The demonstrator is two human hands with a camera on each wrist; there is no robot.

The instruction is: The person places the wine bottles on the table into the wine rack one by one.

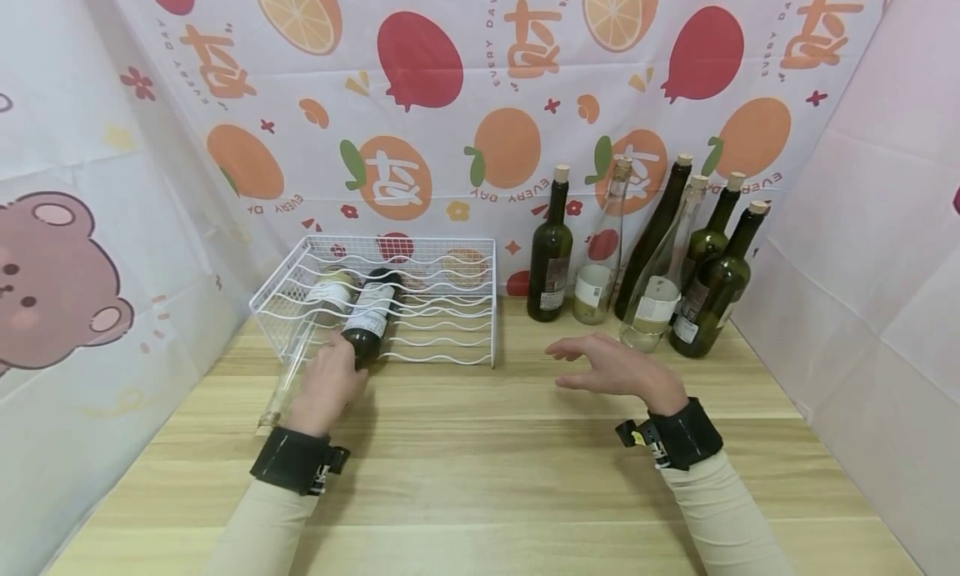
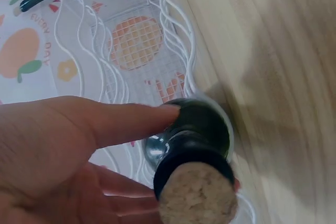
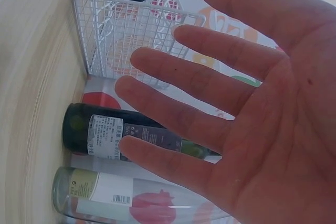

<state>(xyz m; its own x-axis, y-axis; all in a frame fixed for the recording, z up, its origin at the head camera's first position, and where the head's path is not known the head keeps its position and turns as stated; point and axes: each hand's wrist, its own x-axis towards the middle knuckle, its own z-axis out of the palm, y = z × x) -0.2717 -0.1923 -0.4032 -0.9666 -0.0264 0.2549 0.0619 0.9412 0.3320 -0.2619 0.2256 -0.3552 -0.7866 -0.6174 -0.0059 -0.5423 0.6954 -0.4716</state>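
A dark green wine bottle (image 1: pixel 371 313) with a white label lies in the white wire rack (image 1: pixel 494 309), its neck end toward me. My left hand (image 1: pixel 327 386) holds it by the neck. In the left wrist view the thumb lies along the bottle's shoulder, beside the cork (image 2: pixel 197 194); the other fingers are partly hidden behind the neck. Left of it, a clear bottle (image 1: pixel 330 295) lies in the rack with its corked neck sticking out. My right hand (image 1: pixel 618 369) hovers over the table near the standing bottles, fingers spread in the right wrist view, holding nothing.
Several corked bottles stand at the back right, among them a green bottle (image 1: pixel 551 255) and a clear bottle (image 1: pixel 596 288). The wooden table (image 1: pixel 480 476) is bordered by a fruit-print cloth (image 1: pixel 450 142) behind and hanging cloths at both sides.
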